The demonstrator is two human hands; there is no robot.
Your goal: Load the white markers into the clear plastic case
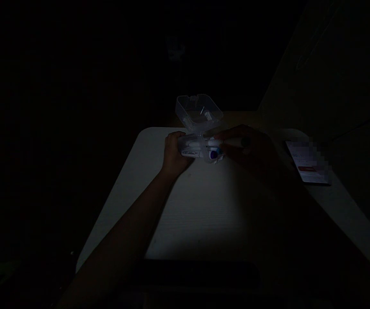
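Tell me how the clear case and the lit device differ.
The clear case is see-through, with markers in it; the lit device is a flat slab with a glowing screen. The left hand grips the clear case, while neither hand touches the lit device, which lies on the table. Both have rounded corners.

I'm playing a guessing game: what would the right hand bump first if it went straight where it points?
Probably the clear case, because the right hand's fingers point towards it. It's dark, so I can't tell if they already touch.
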